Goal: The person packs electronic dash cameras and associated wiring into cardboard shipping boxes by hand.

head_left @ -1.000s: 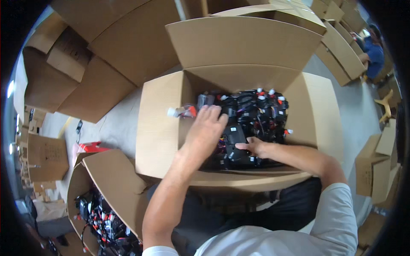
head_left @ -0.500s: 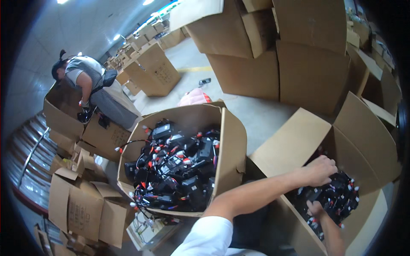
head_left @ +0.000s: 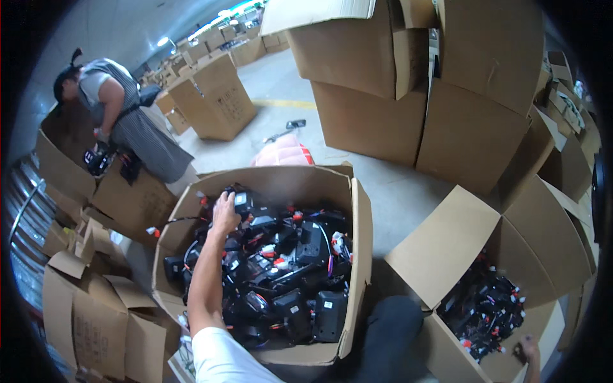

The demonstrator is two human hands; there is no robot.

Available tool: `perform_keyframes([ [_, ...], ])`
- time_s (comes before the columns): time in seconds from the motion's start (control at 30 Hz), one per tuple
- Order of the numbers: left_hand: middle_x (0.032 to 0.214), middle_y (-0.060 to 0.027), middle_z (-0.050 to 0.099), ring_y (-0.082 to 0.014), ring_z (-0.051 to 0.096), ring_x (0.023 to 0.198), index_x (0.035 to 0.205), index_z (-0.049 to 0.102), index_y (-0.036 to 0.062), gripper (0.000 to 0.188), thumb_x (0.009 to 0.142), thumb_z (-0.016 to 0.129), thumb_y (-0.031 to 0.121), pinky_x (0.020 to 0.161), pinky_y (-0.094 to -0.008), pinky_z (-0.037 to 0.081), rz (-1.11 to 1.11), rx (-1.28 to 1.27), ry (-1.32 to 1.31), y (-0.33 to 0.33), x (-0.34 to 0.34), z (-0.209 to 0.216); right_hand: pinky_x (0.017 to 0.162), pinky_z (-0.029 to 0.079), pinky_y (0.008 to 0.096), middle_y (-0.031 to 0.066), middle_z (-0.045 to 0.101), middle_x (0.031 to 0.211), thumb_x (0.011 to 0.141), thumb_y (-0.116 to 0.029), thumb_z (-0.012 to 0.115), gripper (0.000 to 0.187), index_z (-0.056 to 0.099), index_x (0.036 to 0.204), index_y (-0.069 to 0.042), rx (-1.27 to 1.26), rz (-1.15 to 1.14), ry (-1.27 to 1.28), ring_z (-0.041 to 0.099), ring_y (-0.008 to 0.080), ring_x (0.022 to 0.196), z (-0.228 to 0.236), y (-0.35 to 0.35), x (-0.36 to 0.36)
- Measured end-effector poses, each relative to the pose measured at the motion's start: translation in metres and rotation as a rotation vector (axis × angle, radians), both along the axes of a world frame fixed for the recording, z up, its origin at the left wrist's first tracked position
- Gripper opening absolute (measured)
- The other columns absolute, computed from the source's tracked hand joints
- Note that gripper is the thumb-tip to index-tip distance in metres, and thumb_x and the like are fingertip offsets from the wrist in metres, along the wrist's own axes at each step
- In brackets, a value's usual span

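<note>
My left hand [head_left: 225,216] reaches into the large cardboard box [head_left: 359,255] in front of me. Its fingers are closed at the left edge of a black plastic device [head_left: 242,202] with a pale label, lying at the far left of the pile. Around it are heaped many similar black devices [head_left: 290,314] with coloured wires and red and white plugs. Low at the right, my right hand [head_left: 529,348] is over the near side of a second open carton [head_left: 440,338], beside a smaller heap of black wired parts [head_left: 488,313]. Blur hides how its fingers are set.
A person [head_left: 121,108] in a striped apron bends over another carton [head_left: 137,198] at the left, holding black parts. Tall cartons [head_left: 377,121] stand stacked ahead. Opened cartons [head_left: 96,325] lie at lower left. A pink padded item [head_left: 283,152] shows behind the large box.
My left hand has swung from the right carton over to the far left of the large box's pile. My right hand has drawn back toward the right carton's near edge. The view has shifted.
</note>
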State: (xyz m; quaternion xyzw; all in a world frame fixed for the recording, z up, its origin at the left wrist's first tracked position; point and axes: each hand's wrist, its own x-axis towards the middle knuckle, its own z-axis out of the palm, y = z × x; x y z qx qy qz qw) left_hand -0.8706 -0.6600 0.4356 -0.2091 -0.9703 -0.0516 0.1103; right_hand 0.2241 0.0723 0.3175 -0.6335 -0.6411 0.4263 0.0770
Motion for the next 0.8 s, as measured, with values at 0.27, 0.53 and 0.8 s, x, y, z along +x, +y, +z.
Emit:
perform_keyframes([
  [0.27,0.133,-0.0151,0.073,-0.0376,0.073,0.133,0.137,0.068,0.0049,0.047,0.098,0.09,0.021,0.107,-0.0566,0.059,-0.078,-0.144,0.083,-0.007,-0.034,-0.031,0.089,0.063,0.0424,0.0136,0.084,0.108,0.107,-0.028,0.081,0.038,0.081,0.129,0.002,0.199,0.78,-0.173,0.077,0.0212,0.098,0.087,-0.088,-0.242],
  [0.53,0.132,-0.0228,0.073,-0.0416,0.071,0.128,0.142,0.069,-0.0041,0.057,0.104,0.084,0.036,0.112,-0.0528,0.055,-0.368,-0.154,0.232,-0.028,0.014,0.04,0.1,0.064,0.0421,0.0235,0.085,0.12,0.109,-0.025,0.08,0.045,0.078,0.143,0.005,0.198,1.035,0.107,0.081,0.0311,0.105,0.192,-0.247,-0.475],
  [0.8,0.134,-0.0216,0.074,-0.0428,0.077,0.124,0.138,0.067,0.003,0.044,0.109,0.08,0.035,0.101,-0.0563,0.064,-0.312,-0.096,0.231,-0.034,0.027,0.007,0.105,0.064,0.0469,0.0251,0.084,0.125,0.112,-0.021,0.076,0.038,0.077,0.141,0.004,0.235,1.389,0.214,0.082,0.0418,0.117,0.206,-0.289,-0.488],
])
